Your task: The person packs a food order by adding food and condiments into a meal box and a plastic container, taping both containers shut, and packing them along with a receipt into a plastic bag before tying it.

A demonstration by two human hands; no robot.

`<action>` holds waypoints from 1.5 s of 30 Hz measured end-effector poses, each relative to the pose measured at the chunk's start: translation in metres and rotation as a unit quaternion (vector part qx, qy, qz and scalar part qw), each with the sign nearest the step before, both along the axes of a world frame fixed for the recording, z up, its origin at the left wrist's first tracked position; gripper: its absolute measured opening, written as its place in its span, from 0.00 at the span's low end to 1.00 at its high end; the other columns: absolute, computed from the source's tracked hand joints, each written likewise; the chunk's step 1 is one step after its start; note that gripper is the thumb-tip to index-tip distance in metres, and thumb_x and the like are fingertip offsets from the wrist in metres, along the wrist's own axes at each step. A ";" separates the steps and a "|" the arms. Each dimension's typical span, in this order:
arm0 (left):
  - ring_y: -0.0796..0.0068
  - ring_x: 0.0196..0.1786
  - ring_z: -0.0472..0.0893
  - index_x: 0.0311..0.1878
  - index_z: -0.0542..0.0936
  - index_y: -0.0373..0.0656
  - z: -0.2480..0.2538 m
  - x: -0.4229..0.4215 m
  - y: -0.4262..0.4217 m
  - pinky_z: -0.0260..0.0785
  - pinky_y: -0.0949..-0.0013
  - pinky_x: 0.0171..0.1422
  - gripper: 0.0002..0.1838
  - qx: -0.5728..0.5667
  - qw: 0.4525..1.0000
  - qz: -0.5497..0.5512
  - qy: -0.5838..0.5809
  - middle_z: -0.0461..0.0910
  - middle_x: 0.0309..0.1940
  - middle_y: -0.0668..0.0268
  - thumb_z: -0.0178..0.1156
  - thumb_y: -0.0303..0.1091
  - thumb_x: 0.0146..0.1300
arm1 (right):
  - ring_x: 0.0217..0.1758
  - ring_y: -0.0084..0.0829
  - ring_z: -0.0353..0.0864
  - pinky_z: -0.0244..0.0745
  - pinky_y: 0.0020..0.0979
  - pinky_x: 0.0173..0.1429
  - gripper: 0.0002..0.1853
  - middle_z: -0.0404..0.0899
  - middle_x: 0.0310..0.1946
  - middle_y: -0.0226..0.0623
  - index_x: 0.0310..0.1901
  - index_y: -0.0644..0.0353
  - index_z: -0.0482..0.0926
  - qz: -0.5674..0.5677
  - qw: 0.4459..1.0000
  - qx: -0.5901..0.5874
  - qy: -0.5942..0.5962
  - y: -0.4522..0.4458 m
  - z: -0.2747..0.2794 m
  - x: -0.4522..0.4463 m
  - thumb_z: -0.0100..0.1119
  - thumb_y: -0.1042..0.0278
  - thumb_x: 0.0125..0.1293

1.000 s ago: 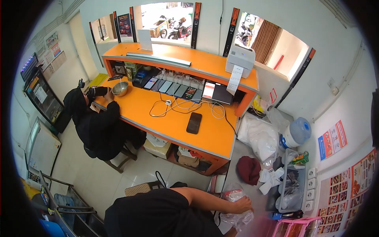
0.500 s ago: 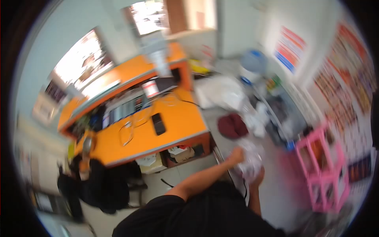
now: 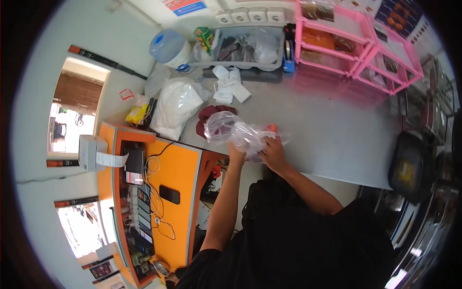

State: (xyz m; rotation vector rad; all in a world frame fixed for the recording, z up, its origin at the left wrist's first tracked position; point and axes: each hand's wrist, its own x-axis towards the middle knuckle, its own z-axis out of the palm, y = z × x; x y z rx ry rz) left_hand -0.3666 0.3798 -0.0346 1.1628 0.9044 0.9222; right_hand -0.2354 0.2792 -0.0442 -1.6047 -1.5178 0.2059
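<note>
A clear plastic bag (image 3: 243, 136), crumpled and see-through, is held up between both of my hands at the front edge of the metal table. My left hand (image 3: 236, 153) is closed on its lower left part; the fingers are partly hidden by the film. On its right side my right hand (image 3: 273, 153) grips the bag with bent fingers. Just above the right fingers shows a small orange-red and white piece (image 3: 271, 129); whether it is inside the bag I cannot tell. Partly behind the bag lies a dark red cloth item (image 3: 211, 115).
The metal table (image 3: 313, 125) bears a white plastic-wrapped bundle (image 3: 178, 103), white papers (image 3: 230, 86), a grey tray (image 3: 279, 57) of bags and pink racks (image 3: 353, 72). A black container (image 3: 406, 166) stands at right. At left is an orange desk (image 3: 175, 226) with a phone (image 3: 169, 194).
My view has turned right, bringing the metal table and pink racks to the front. Both hands still hold the clear bag.
</note>
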 end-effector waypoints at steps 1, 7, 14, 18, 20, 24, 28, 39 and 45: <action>0.73 0.37 0.83 0.44 0.80 0.35 0.012 0.003 -0.002 0.78 0.68 0.41 0.09 -0.055 0.998 -0.003 -0.033 0.83 0.36 0.62 0.61 0.28 0.63 | 0.43 0.35 0.79 0.70 0.38 0.47 0.13 0.79 0.40 0.31 0.43 0.56 0.80 0.007 1.000 0.023 0.001 0.002 0.007 0.000 0.67 0.70 0.54; 0.74 0.39 0.82 0.49 0.79 0.37 -0.012 -0.006 0.014 0.77 0.70 0.43 0.12 -0.036 0.988 -0.026 0.146 0.83 0.38 0.62 0.63 0.32 0.65 | 0.39 0.30 0.79 0.68 0.36 0.42 0.11 0.78 0.38 0.28 0.41 0.51 0.82 0.015 0.998 0.044 -0.042 0.008 0.010 0.003 0.67 0.67 0.55; 0.81 0.35 0.77 0.53 0.77 0.43 -0.037 -0.035 0.020 0.71 0.76 0.36 0.15 -0.137 0.982 -0.130 -0.011 0.78 0.35 0.71 0.64 0.38 0.67 | 0.26 0.27 0.80 0.72 0.29 0.30 0.06 0.81 0.31 0.31 0.39 0.58 0.84 -0.037 0.934 -0.028 0.353 0.015 0.016 -0.010 0.65 0.67 0.63; 0.80 0.38 0.78 0.54 0.77 0.42 -0.012 -0.020 0.010 0.73 0.77 0.39 0.15 -0.153 0.981 -0.115 -0.010 0.78 0.37 0.71 0.61 0.39 0.70 | 0.18 0.22 0.78 0.68 0.23 0.21 0.10 0.84 0.30 0.33 0.40 0.66 0.83 -0.037 0.770 -0.104 0.628 0.018 0.025 -0.013 0.63 0.66 0.68; 0.78 0.39 0.79 0.54 0.77 0.42 -0.009 -0.017 0.009 0.74 0.76 0.41 0.15 -0.207 0.972 -0.100 -0.050 0.78 0.39 0.70 0.61 0.38 0.70 | 0.17 0.21 0.77 0.66 0.22 0.18 0.12 0.84 0.30 0.33 0.41 0.66 0.83 -0.020 0.732 -0.133 0.668 0.018 0.029 -0.012 0.62 0.64 0.69; 0.76 0.39 0.79 0.56 0.76 0.41 -0.015 -0.020 0.029 0.75 0.72 0.41 0.15 -0.365 0.859 -0.274 -0.232 0.77 0.40 0.68 0.60 0.34 0.69 | 0.16 0.21 0.77 0.63 0.21 0.16 0.12 0.83 0.27 0.32 0.41 0.64 0.84 0.011 0.709 -0.209 0.674 0.018 0.035 -0.003 0.61 0.62 0.68; 0.76 0.39 0.76 0.60 0.72 0.37 -0.036 -0.039 0.027 0.72 0.72 0.43 0.18 -0.281 0.931 -0.201 -0.120 0.74 0.40 0.67 0.56 0.33 0.70 | 0.15 0.19 0.76 0.62 0.21 0.17 0.10 0.81 0.24 0.31 0.38 0.63 0.84 0.034 0.702 -0.251 0.666 0.025 0.022 0.003 0.60 0.64 0.66; 0.80 0.40 0.75 0.65 0.68 0.37 -0.061 -0.045 0.025 0.69 0.80 0.46 0.22 -0.067 0.969 -0.238 0.020 0.74 0.41 0.68 0.54 0.38 0.74 | 0.15 0.15 0.64 0.56 0.21 0.19 0.08 0.72 0.19 0.26 0.29 0.61 0.80 0.068 0.686 -0.261 0.675 0.031 0.016 0.009 0.57 0.68 0.62; 0.79 0.34 0.67 0.58 0.75 0.39 -0.050 -0.037 0.019 0.65 0.75 0.37 0.18 -0.143 0.972 -0.179 0.045 0.68 0.34 0.72 0.61 0.35 0.69 | 0.15 0.15 0.64 0.57 0.22 0.19 0.09 0.72 0.18 0.26 0.27 0.61 0.79 0.079 0.678 -0.279 0.675 0.032 0.021 0.013 0.57 0.67 0.62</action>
